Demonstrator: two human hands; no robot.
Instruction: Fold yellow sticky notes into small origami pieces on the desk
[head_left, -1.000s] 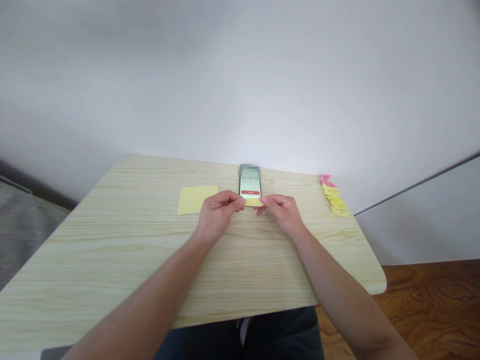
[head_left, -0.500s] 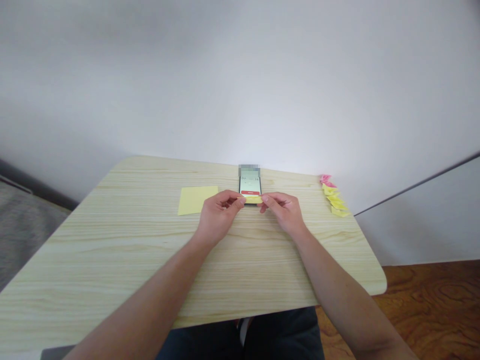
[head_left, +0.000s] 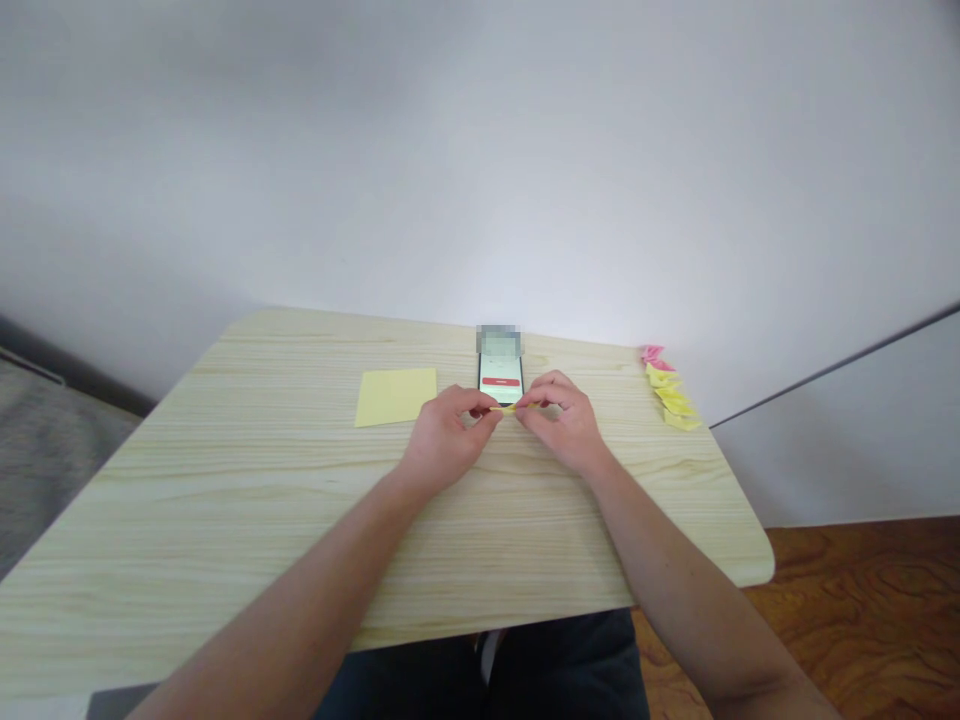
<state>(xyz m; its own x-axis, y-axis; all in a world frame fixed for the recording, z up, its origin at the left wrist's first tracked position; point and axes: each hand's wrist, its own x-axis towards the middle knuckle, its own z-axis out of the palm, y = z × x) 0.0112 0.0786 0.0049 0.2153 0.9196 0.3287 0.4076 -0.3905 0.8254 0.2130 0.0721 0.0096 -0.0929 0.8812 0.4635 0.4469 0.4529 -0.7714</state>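
Note:
A small folded piece of yellow paper (head_left: 508,408) is held between my two hands, seen almost edge-on as a thin strip. My left hand (head_left: 452,430) pinches its left end between thumb and fingers. Its right end is pinched by my right hand (head_left: 562,420). Just beyond the fingertips a phone (head_left: 500,370) lies on the table, its screen lit with a red bar and its upper part blurred. To the left of my left hand rests a flat yellow paper sheet (head_left: 396,396). The fingers hide much of the folded paper.
Several folded yellow paper pieces (head_left: 673,395) and a pink one (head_left: 657,357) lie in a row along the right edge of the wooden table (head_left: 262,480). A white wall (head_left: 480,180) stands behind the table. A dark grey object (head_left: 116,703) shows at the bottom left.
The folded paper has tilted from showing its broad yellow face to nearly edge-on. Both hands have come slightly nearer together, and the lower part of the phone screen is less covered.

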